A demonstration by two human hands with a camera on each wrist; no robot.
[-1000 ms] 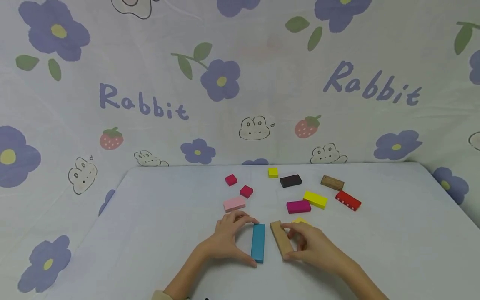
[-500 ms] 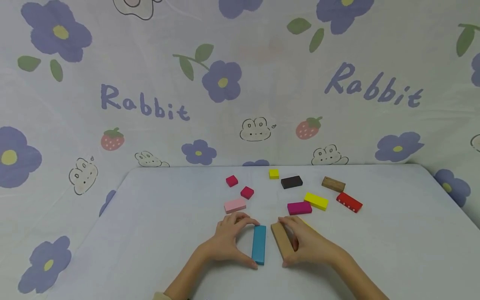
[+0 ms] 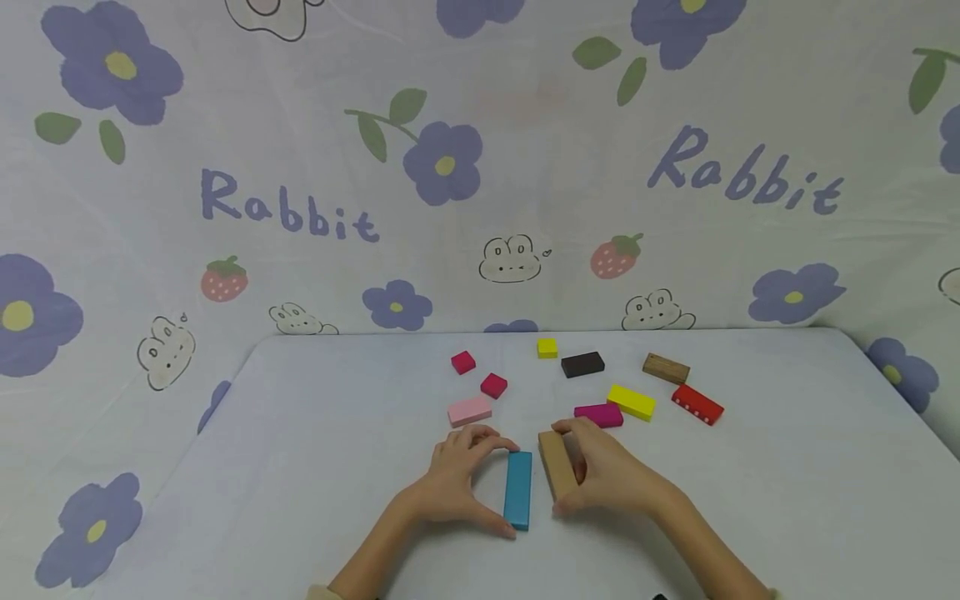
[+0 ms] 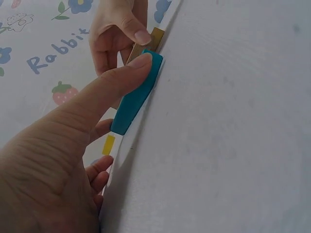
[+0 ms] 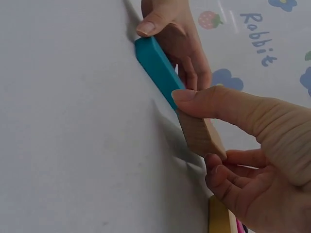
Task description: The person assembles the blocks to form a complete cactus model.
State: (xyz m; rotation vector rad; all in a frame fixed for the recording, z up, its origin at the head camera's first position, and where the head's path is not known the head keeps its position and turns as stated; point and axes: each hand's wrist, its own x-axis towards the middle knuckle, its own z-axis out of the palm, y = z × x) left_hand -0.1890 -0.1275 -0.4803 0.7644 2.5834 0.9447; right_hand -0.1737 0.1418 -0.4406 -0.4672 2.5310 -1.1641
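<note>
A person works with both hands at a white-covered bench (image 3: 315, 467), a block held in each. The left hand (image 3: 457, 479) spans a blue block (image 3: 518, 490) lengthwise, thumb at the near end and index finger at the far end, the other fingers bent loosely to the left of it. The blue block lies flat near the middle of the bench, its long side running near to far. Just to its right, the right hand (image 3: 618, 471) pinches a tan wooden block (image 3: 558, 467) by its two ends, fingers at the far end and thumb at the near. The tan block slants, its far end leaning left, with a narrow gap between the pair; whether its underside meets the bench cannot be told.

Beyond the hands, more blocks are scattered. On the left lie a pink block (image 3: 469, 411), a small crimson block (image 3: 493, 385) and, farther off, a second crimson block (image 3: 463, 362). A small yellow block (image 3: 547, 348) sits at the far side, with a black block (image 3: 582, 364) to its right. A magenta block (image 3: 598, 415), partly covered by the right hand, lies beside a long yellow block (image 3: 632, 402). Farther right, a brown block (image 3: 666, 368) sits just beside a white-dotted red block (image 3: 697, 404).
</note>
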